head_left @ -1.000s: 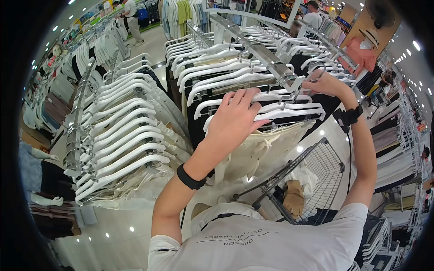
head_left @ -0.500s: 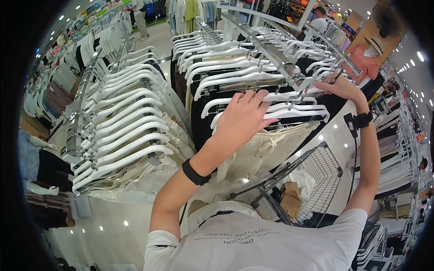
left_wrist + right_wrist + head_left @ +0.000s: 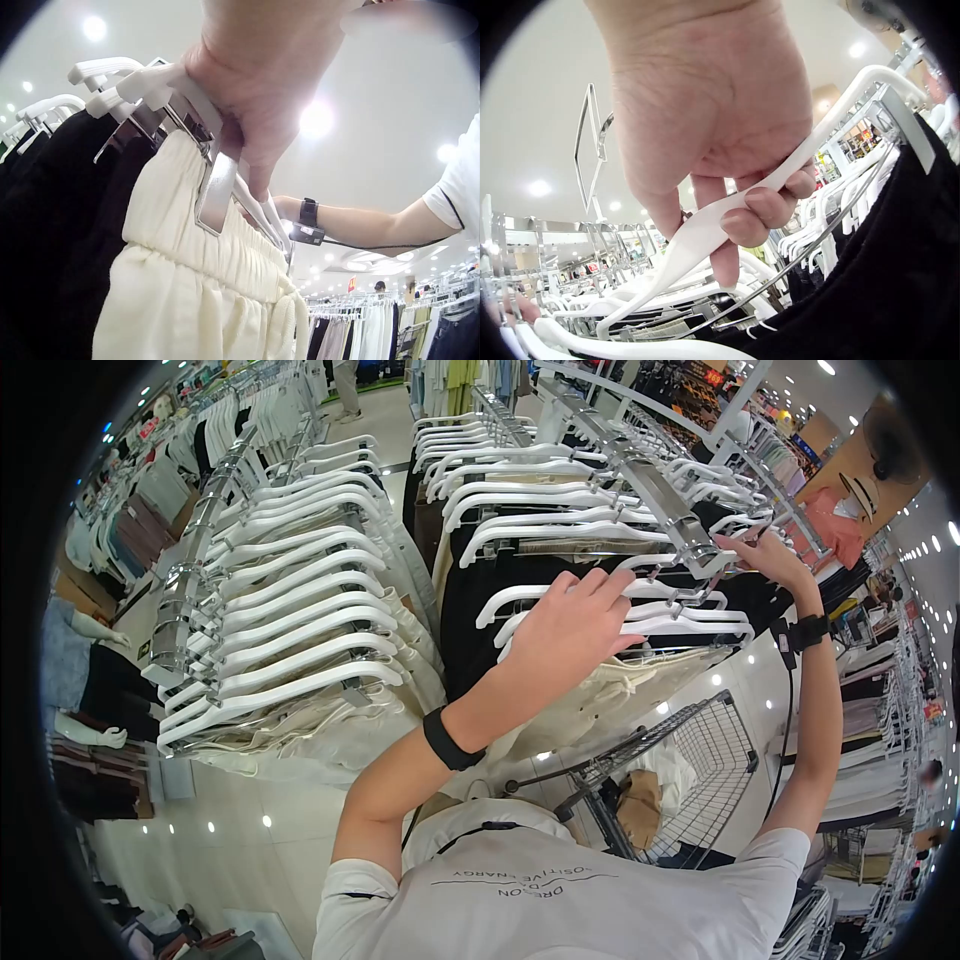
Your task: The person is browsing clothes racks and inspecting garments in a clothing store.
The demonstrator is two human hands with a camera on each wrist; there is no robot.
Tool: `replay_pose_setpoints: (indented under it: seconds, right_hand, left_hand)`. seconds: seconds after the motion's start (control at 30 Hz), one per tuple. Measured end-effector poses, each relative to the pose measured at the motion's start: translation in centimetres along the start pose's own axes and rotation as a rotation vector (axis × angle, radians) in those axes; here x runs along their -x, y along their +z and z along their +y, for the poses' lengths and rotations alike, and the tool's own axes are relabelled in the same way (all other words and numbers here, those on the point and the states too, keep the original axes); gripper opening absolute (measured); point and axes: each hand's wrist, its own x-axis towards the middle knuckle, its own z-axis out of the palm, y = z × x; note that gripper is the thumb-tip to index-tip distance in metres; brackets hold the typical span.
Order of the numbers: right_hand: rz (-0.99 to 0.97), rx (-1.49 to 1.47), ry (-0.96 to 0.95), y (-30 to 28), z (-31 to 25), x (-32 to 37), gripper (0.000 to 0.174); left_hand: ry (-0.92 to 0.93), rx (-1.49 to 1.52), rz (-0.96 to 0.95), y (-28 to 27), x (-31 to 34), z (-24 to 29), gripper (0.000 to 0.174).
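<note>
Past the near end of a chrome rail [image 3: 655,490], pale tiled floor [image 3: 225,850] is stretching out, a wire cart [image 3: 715,745] taking up part of it.
Just below the rail, the left hand [image 3: 575,630] is gripping white hangers [image 3: 690,624], a cream garment [image 3: 199,232] with a gathered waistband hanging there; beside the rail's end, the right hand [image 3: 768,556] is curling round a white hanger [image 3: 694,241] bearing a black garment [image 3: 862,281]. Left of the rail, another rack [image 3: 185,595] is carrying pale clothes [image 3: 330,728].
</note>
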Motion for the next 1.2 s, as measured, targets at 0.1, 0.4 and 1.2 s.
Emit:
replay_pose_setpoints:
  seconds: [0.1, 0.4, 1.2]
  right_hand:
    - [0.002, -0.045, -0.027, 1.1, -1.2, -0.4, 0.062]
    - [0.02, -0.329, -0.124, -0.8, -1.6, -2.4, 0.044]
    - [-0.225, -0.553, -0.373, 5.0, -6.3, 0.5, 0.038]
  left_hand:
    - [-0.006, 0.022, -0.009, 0.1, 0.0, 0.0, 0.041]
    - [-0.013, -0.018, 0.008, -0.1, 0.3, 0.5, 0.042]
    - [-0.814, 1.751, -0.075, 2.3, 7.9, -8.0, 0.047]
